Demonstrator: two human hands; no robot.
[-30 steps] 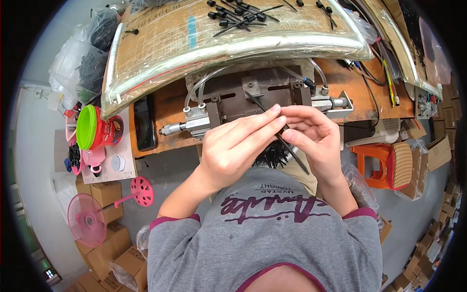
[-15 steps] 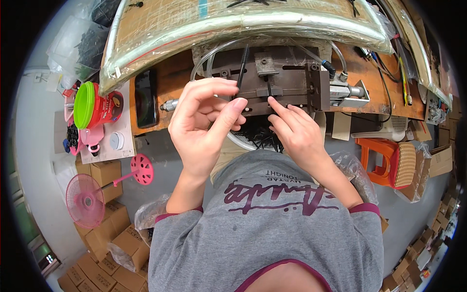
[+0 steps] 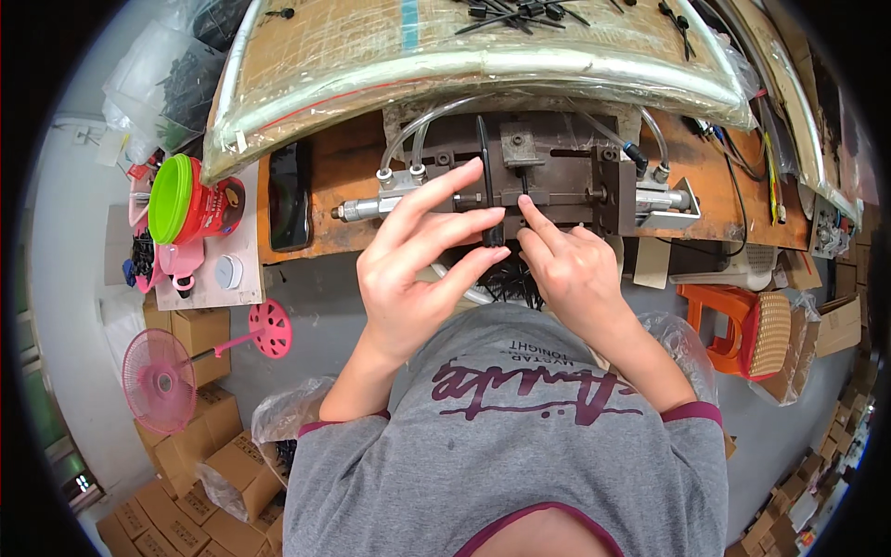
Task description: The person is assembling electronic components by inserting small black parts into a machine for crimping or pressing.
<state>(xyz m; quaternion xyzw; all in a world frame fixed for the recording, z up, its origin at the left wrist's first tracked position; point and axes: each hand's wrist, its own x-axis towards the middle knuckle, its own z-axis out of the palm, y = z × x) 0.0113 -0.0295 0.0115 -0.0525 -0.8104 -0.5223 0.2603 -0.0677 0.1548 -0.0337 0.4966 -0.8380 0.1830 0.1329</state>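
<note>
Between the thumb and fingertips of my left hand (image 3: 408,265), a slim black pointed rod (image 3: 485,167) with a thicker lower end stands nearly upright. It is in front of the dark metal clamping fixture (image 3: 571,165). Within the fixture, beneath a small grey metal block (image 3: 520,147), sits a second thin black piece (image 3: 523,178). The index finger of my right hand (image 3: 575,269) is stretched out, its tip on that piece's near end; its other fingers are partly curled. Below the fixture, a heap of black parts (image 3: 509,281) shows between my hands, partly hidden.
A film-wrapped cardboard tray (image 3: 343,56) with several black rods (image 3: 520,13) overhangs the back. Air cylinders (image 3: 371,208) with clear hoses flank the fixture. At left are a phone (image 3: 290,197), a red-green bucket (image 3: 190,200) and a pink fan (image 3: 160,381); at right, an orange stool (image 3: 729,325).
My left hand has moved slightly right and its fingers have straightened, with the rod now more upright and more visible. My right index finger stays at the fixture. The whole view has shifted a little.
</note>
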